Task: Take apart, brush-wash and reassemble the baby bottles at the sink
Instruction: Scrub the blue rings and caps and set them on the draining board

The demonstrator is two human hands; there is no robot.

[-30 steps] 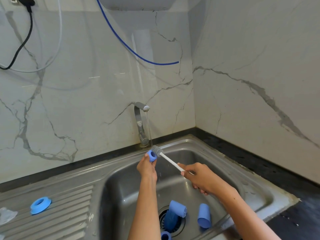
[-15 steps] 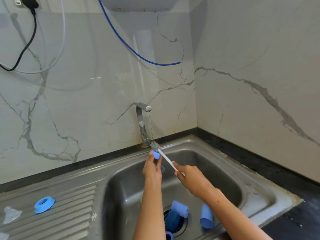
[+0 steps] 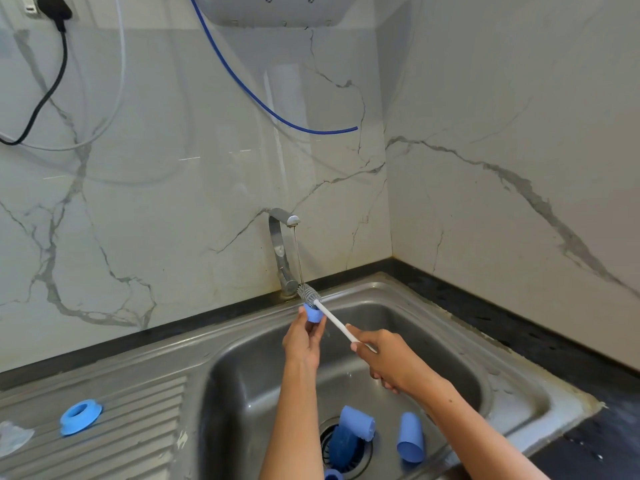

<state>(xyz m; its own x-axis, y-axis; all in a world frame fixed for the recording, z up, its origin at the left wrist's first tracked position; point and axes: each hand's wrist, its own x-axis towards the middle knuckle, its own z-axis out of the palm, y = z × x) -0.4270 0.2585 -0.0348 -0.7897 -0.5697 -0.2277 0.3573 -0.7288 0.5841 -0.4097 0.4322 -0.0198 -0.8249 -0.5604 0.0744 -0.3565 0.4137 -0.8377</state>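
Both hands work just under the thin stream from the tap (image 3: 284,251). Left hand (image 3: 303,341) pinches a small blue cap (image 3: 313,313) at its fingertips, holding it up beneath the water; right hand (image 3: 388,362) is curled round the white handle of the bottle brush (image 3: 325,310), whose grey bristle head lies against the cap's upper rim.

To scrub well, I would keep the cap steady in the stream and turn the bristles into its opening, not just across the edge, rotating the cap so every side is reached. The wet piece looks easy to drop, so a firm pinch matters.

Below the hands, in the sink (image 3: 460,344), lie two blue bottle pieces (image 3: 356,422) near the drain; a blue ring (image 3: 80,415) waits far to the left of them.
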